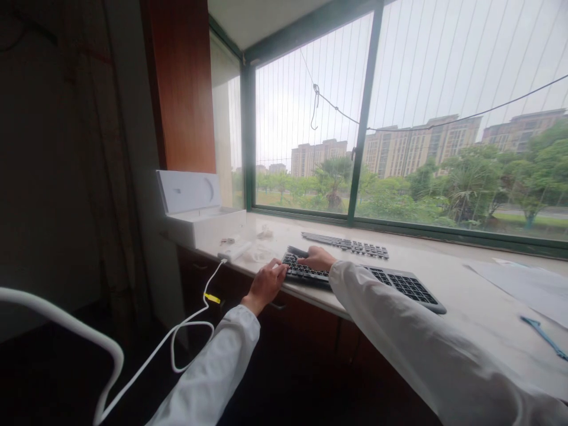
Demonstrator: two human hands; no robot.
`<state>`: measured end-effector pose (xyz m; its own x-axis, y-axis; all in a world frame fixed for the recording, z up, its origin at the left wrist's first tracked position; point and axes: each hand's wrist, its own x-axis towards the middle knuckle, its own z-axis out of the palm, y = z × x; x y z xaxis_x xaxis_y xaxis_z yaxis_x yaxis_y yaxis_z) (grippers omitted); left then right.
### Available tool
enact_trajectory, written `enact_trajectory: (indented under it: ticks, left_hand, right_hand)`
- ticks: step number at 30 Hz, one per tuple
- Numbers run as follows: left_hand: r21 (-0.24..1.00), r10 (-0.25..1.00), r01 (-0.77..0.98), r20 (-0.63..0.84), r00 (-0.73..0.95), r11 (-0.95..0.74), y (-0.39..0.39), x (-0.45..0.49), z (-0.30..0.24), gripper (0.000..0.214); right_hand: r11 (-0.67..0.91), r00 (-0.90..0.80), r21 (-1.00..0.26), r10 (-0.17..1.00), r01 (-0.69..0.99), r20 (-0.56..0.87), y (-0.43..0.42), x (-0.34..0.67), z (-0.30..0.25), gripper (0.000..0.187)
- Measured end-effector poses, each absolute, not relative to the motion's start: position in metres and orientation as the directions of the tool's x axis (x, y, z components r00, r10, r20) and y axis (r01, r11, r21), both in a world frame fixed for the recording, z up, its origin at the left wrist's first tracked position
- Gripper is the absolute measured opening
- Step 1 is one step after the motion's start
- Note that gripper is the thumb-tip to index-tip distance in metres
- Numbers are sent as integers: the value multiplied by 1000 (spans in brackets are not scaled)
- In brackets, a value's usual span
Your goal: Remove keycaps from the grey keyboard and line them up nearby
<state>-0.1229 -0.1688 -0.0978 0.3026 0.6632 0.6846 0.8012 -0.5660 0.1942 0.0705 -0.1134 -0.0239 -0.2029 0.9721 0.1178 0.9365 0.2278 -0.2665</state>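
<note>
Head view, left to right:
1. Open box on the counter.
2. Left hand at the near-left edge of the keyboard, fingers bent onto it; impossible to say whether clamped.
3. Right hand just beyond, over the keyboard's left part; fingers partly hidden, grip unclear.
4. Keyboard's long axis running rightward from both hands, right hand nearer its middle; loose keys behind.

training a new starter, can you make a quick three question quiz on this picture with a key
1. True or false: the left hand is at the right end of the keyboard.
2. Where is the yellow tag? a) on the box lid b) on the white cord c) on the papers
3. What lies between the keyboard and the window?

Key:
1. False, left end
2. b
3. Rows of dark keycaps
</note>
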Motion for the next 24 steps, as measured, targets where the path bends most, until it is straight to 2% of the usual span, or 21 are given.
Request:
enact_trajectory:
  ticks: [7, 12, 24]
  left_hand:
    - [259, 658, 796, 721, 217, -547, -166, -119, -107, 34]
    - [287, 649, 809, 747, 146, -513, -166, -114, -114, 33]
    - [299, 631, 803, 767, 119, -515, -165, -112, -119, 32]
  right_hand:
    - [124, -102, -236, 990, 964, 102, -86, 132, -10, 38]
    - [41, -19, -183, 992, 982, 123, -57, 164, -5, 41]
    - [8, 5, -63, 978, 998, 209, 1, 115, 4, 38]
